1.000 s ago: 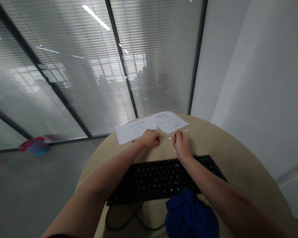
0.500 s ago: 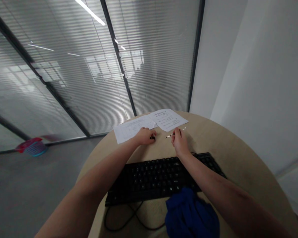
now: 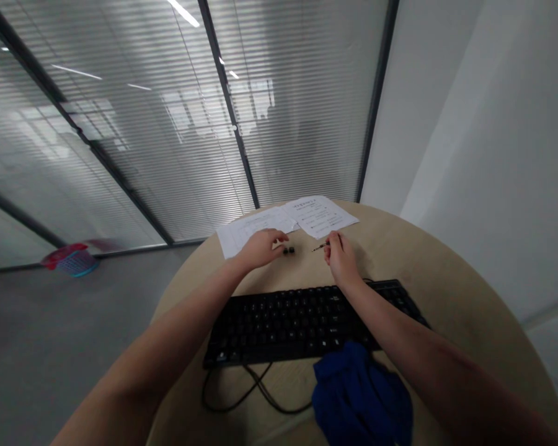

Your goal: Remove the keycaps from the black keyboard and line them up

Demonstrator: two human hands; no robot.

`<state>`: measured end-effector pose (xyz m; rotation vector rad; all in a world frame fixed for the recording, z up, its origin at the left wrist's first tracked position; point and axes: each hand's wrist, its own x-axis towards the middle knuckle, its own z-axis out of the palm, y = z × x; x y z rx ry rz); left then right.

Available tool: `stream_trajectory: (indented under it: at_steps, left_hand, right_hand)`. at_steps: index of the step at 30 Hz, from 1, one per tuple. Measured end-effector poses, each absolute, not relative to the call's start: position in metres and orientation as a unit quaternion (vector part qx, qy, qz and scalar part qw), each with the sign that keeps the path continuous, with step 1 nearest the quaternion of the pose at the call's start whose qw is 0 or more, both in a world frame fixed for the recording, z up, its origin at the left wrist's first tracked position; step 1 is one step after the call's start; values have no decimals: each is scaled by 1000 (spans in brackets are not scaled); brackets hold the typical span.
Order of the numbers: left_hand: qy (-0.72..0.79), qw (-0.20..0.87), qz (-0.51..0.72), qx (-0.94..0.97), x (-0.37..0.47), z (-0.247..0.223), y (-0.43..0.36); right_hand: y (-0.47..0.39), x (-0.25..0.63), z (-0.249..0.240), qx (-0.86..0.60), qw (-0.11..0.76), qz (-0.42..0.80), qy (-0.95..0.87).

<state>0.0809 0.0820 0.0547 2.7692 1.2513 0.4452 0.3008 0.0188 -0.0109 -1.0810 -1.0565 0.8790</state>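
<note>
My left hand point(image 3: 261, 248) is open over the table, thumb and fingers apart, just left of small black pieces point(image 3: 289, 250) lying on the wood. In my right hand point(image 3: 340, 255) is a thin pen-like tool point(image 3: 320, 247), its tip pointing left toward those pieces. Two printed paper sheets, one on the left point(image 3: 242, 232) and one on the right point(image 3: 320, 215), lie beyond my hands. A black keyboard point(image 3: 279, 325) lies nearer to me, partly under my right forearm.
A crumpled blue cloth point(image 3: 360, 396) rests at the front of the round wooden table point(image 3: 465, 303), beside a looped black cable point(image 3: 223, 410). A red and blue basket point(image 3: 77, 261) stands on the floor at left. Glass partitions with blinds and a white wall point(image 3: 502, 155) lie beyond.
My left hand has let go of the small black pieces and moved slightly left, its fingers now apart. My right hand still holds the tool, now showing less of it. The camera view has shifted slightly.
</note>
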Motion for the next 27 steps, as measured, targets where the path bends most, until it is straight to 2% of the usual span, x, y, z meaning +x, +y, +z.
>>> stream_trajectory:
  at_steps: [3,7,11,15,22,27]
  left_hand:
    - [444,95,136,881,65,45,44]
    - [473,111,76,871,55,18,13]
    - [470,141,84,867,54,5,12]
    - [458,152,106,870,53,4,16]
    - [473,156,105,861,56,2,13]
    - [471,156,103,862,56,1,13]
  right_hand:
    - [7,290,-3,-473,620,398,-483]
    - [-12,274,8,-421,479,472,-609]
    - [-27,264,12,-390,380,451,-707]
    - [-32,261,7,-414,352,396,-740]
    - [-28,265,-3,-454,337,404,-719]
    - [-32,266,4,-416,299,343,-787]
